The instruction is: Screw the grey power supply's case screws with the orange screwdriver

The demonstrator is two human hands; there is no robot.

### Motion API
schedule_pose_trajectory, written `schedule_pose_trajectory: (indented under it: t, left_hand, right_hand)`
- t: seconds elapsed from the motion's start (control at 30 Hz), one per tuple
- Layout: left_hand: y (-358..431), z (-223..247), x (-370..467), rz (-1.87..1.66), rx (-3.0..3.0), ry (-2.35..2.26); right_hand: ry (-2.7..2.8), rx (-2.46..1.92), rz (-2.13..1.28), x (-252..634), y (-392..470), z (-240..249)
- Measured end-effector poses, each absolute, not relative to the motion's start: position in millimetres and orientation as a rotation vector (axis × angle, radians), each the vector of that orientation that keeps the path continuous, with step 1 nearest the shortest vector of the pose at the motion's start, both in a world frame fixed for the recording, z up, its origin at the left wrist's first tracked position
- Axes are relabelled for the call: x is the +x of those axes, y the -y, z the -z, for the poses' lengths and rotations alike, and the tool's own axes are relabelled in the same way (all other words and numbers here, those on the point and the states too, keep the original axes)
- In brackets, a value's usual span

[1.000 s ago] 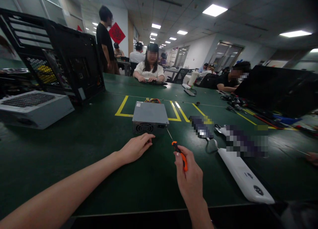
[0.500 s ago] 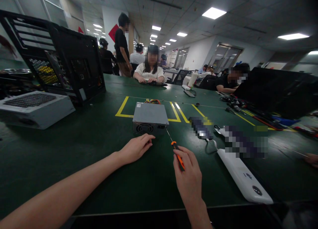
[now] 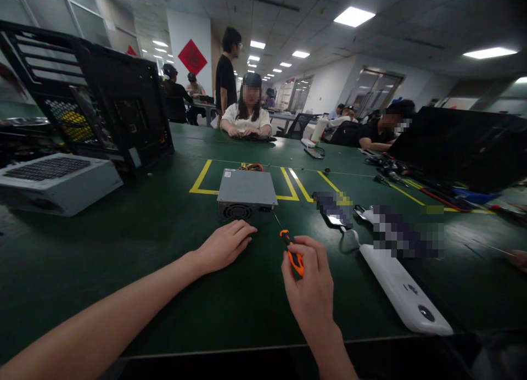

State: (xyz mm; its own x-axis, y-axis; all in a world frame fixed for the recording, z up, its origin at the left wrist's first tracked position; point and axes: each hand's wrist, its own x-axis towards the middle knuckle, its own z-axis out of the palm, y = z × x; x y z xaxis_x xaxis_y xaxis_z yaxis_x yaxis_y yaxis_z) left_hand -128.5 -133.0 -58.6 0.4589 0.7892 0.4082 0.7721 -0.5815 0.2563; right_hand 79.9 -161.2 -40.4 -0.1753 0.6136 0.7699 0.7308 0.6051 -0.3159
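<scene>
A grey computer power supply (image 3: 247, 185) lies on the green table, its fan and socket side facing me and coloured cables behind it. My right hand (image 3: 310, 284) is closed round the orange and black handle of a screwdriver (image 3: 292, 253). The thin shaft points forward, with its tip at the lower right corner of the power supply; whether it sits in a screw is too small to tell. My left hand (image 3: 226, 245) lies on the table just in front of the fan side, fingers stretched out, holding nothing.
On the left stand a black computer case (image 3: 123, 105) and a second power supply (image 3: 61, 182). A white power bank-like device (image 3: 403, 292) with a cable lies to the right. Tools (image 3: 391, 171) and a dark monitor-like panel (image 3: 461, 155) are further right. A person (image 3: 249, 111) sits opposite.
The screwdriver handle has turned in my right hand and shifted slightly left and up. My left hand stays in place. In the background, a standing person has moved right.
</scene>
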Motion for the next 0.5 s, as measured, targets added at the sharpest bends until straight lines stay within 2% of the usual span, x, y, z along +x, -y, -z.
schedule_pose_trajectory:
  t: [0.17, 0.5]
  left_hand:
    - [133, 55, -122, -0.805, 2.923, -1.517]
    - [112, 54, -106, -0.811, 2.987, -1.767]
  right_hand:
    - [1.814, -1.148, -0.014, 81, 161, 43]
    - [1.771, -1.118, -0.049, 79, 162, 49]
